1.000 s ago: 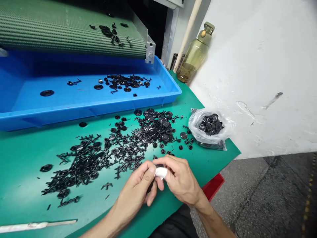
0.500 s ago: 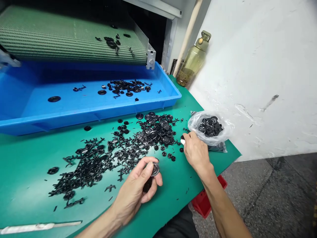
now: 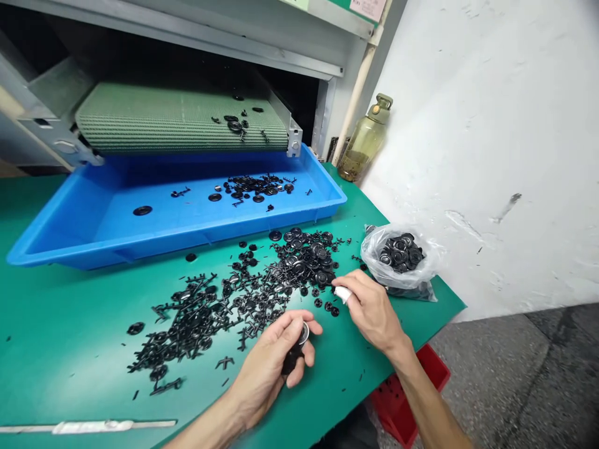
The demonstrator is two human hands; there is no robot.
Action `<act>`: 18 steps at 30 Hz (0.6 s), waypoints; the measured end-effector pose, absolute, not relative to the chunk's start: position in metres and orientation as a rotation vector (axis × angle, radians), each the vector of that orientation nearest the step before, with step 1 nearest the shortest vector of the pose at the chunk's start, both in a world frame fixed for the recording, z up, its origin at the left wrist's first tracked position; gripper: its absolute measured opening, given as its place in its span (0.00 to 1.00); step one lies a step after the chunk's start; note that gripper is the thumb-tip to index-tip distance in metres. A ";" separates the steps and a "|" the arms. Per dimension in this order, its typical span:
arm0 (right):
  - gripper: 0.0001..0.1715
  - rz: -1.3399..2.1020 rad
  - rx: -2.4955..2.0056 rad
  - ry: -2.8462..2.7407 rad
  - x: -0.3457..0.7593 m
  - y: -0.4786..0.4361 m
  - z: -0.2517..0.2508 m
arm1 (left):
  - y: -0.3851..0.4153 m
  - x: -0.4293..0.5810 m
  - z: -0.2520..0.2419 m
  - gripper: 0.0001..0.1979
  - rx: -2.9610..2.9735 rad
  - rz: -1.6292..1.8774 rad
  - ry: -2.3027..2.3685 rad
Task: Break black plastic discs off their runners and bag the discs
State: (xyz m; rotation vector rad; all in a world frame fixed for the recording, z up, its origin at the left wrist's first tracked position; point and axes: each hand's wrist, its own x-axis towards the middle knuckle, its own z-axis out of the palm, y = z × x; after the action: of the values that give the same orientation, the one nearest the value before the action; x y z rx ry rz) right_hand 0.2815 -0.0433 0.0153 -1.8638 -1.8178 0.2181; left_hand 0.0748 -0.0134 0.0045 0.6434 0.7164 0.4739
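Left hand (image 3: 269,368) pinching a black plastic ring (image 3: 304,333) (right hand (image 3: 372,312), fingers pressed together, beside loose black parts (image 3: 299,265))

And here we are, both hands out low in front of us! Our left hand (image 3: 271,368) is curled tight, fingers closed and thumb (image 3: 292,327) pressed over the top, with the left forearm (image 3: 210,430) coming in from the bottom edge. Just beside it, our right hand (image 3: 372,312) reaches forward, fingers bunched, a white-wrapped fingertip (image 3: 343,294) leading, right forearm (image 3: 435,405) angling away towards the lower right!
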 end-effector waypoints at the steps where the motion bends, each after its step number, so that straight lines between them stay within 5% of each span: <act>1: 0.20 0.285 -1.799 -1.800 0.273 -0.046 0.018 | -0.014 0.075 0.004 0.15 0.662 0.478 0.712; 7: 0.16 0.795 -1.523 -1.679 0.229 -0.064 0.028 | -0.020 0.075 -0.002 0.17 0.831 0.434 0.704; 18: 0.16 0.930 -1.561 -1.609 0.230 -0.054 0.016 | -0.023 0.075 -0.004 0.17 0.818 0.483 0.714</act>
State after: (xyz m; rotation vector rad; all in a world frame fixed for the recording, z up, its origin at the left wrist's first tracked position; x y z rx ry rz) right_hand 0.2301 -0.0538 0.0165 -1.5612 -1.6085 0.9296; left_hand 0.0746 -0.0228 -0.0039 0.8180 0.7141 0.4835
